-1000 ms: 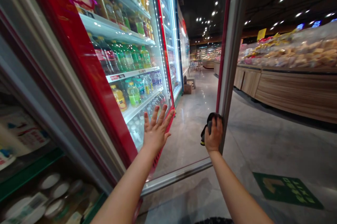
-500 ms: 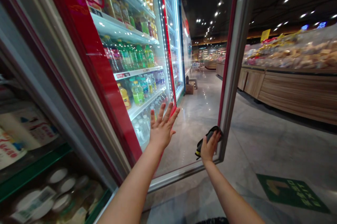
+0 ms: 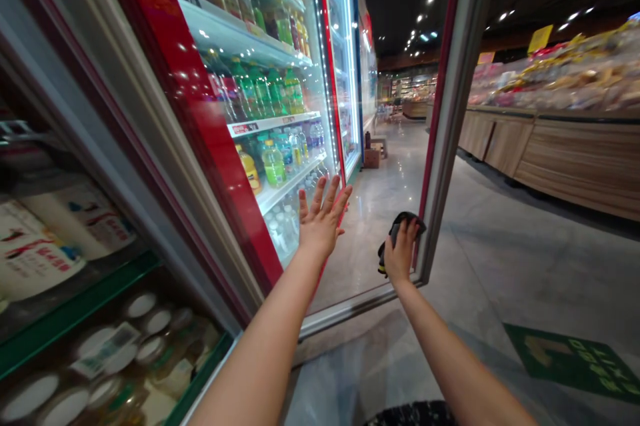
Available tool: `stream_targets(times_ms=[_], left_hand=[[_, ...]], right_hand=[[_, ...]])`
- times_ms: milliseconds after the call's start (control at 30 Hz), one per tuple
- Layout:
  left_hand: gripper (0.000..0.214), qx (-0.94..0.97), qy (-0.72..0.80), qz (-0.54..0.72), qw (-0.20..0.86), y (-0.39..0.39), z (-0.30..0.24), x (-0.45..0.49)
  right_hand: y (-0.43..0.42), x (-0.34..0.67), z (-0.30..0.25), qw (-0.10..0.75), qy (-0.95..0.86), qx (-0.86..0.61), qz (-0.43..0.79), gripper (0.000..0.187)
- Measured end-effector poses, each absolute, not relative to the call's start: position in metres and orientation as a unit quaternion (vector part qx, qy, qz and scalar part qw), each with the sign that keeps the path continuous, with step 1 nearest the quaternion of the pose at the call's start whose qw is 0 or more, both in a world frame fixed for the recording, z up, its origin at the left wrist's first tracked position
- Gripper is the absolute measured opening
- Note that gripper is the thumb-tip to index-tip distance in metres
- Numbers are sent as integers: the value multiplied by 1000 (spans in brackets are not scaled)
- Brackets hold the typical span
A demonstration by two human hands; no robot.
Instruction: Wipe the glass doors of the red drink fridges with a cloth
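The left hand (image 3: 321,226) is held flat with fingers spread wide, palm against the open glass door (image 3: 373,213) of the drinks cooler; the right hand (image 3: 399,258) presses a dark cloth (image 3: 401,221) to the same pane, fingers curled over it, just beside the door's grey frame (image 3: 450,113) near its lower corner; behind the glass, bottles (image 3: 273,163) stand on lit shelves; a green floor sign (image 3: 575,359) lies well apart to the right, below a wooden counter (image 3: 575,159).

Glossy glass door (image 3: 380,166), dark soft cloth (image 3: 400,229), polished floor (image 3: 500,266)
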State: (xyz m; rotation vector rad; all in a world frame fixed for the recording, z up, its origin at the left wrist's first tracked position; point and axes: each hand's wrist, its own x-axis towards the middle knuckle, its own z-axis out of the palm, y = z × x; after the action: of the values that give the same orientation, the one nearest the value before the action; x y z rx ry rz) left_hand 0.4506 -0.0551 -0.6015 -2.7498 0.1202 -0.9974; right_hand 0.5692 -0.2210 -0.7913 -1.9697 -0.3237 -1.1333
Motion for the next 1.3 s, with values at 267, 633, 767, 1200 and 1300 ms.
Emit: stream_targets(times_ms=[267, 633, 767, 1200, 1300], left_hand=[[101, -934, 91, -302, 167, -19, -591, 423], [89, -921, 30, -311, 234, 58, -570, 355], [88, -924, 32, -306, 229, 53, -570, 353], [81, -906, 56, -342, 241, 57, -577, 347], [84, -904, 60, -345, 244, 58, -578, 347]], right_hand=[[-182, 533, -798, 265, -342, -817, -382, 72], [-114, 474, -775, 267, -402, -782, -394, 63], [-128, 463, -813, 223, -472, -745, -416, 49], [-70, 423, -797, 227, -503, -711, -436, 50], [-76, 422, -807, 205, -562, -687, -412, 50]])
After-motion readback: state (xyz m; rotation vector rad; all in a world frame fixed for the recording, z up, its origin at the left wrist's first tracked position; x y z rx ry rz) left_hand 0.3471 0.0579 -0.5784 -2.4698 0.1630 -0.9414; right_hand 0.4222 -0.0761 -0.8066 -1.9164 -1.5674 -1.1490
